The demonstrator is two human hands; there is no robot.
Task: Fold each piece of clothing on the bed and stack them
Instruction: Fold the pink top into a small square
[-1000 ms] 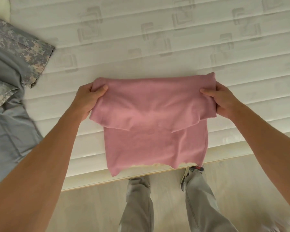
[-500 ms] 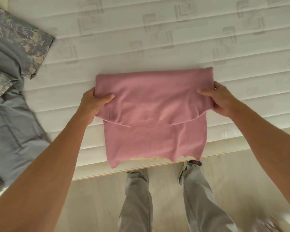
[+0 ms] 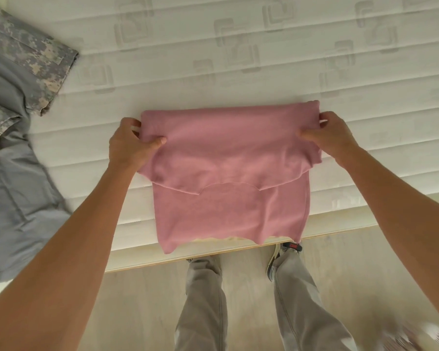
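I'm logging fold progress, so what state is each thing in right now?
Pink knit garment: folded over, held at both upper corners, lower edge overhanging the mattress.
Left hand: grips its left corner.
Right hand: grips its right corner.
Grey and camouflage clothing: unfolded, rumpled.

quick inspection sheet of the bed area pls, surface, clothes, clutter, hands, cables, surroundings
surface: white quilted mattress, near edge facing the person.
job's things: pink garment, partly folded, top flap doubled toward the person, lower hem hanging over the mattress edge; camouflage garment and grey garment lie overlapping at the left, not neatly folded.
clutter: nothing seen.
hands: left hand has a grip on the pink garment's left fold, thumb on top; right hand grips the right fold likewise.
cables: nothing seen.
surroundings: pale wood floor; the person's legs and a shoe by the bed.
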